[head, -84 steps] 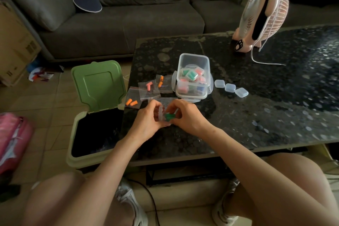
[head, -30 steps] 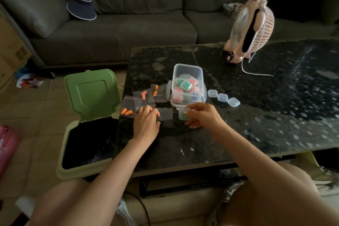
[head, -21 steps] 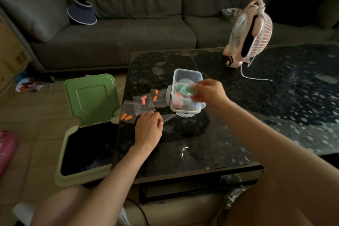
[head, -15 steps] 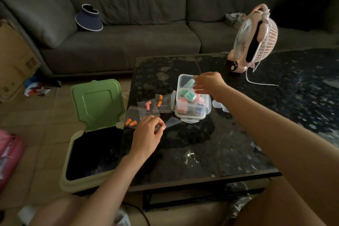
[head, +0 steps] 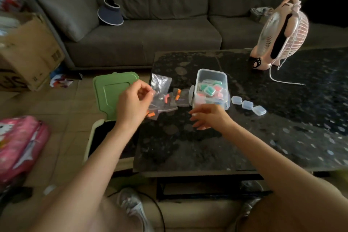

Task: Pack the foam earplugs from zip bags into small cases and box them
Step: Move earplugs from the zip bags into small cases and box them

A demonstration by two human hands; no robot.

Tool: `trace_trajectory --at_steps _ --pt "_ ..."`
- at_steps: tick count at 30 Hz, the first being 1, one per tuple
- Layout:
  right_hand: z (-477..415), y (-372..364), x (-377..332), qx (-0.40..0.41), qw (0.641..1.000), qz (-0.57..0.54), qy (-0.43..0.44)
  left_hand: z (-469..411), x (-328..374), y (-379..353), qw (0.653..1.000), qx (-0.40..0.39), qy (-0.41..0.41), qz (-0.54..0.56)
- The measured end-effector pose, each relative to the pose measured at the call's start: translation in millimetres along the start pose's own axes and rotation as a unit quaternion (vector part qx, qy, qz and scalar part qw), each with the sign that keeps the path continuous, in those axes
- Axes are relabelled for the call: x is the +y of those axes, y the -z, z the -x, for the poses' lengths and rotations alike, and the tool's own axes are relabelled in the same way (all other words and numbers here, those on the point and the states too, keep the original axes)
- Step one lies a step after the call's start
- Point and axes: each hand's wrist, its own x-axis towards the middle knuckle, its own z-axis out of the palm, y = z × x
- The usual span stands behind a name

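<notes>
While pinched by the left hand (head: 134, 103) just left of centre, the zip bag (head: 161, 83) is judged limp, light, best taken by its edge; the right hand (head: 208, 117) is spread empty below the box (head: 211, 73).

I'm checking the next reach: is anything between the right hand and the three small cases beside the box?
Nothing visible does. The right hand hovers open just in front of the box; the cases lie to its right, with only bare table between.
</notes>
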Motion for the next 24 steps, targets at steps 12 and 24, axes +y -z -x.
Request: trace_trajectory --at_steps 12,24 --pt "5 -15 15 -0.001 1.0 0.0 0.012 -18 -193 36 0.932 -0.082 0.326 -0.138" --pt "-3 -23 10 -0.025 0.999 0.009 0.035 -11 -195 -5 0.901 -0.217 0.359 -0.112"
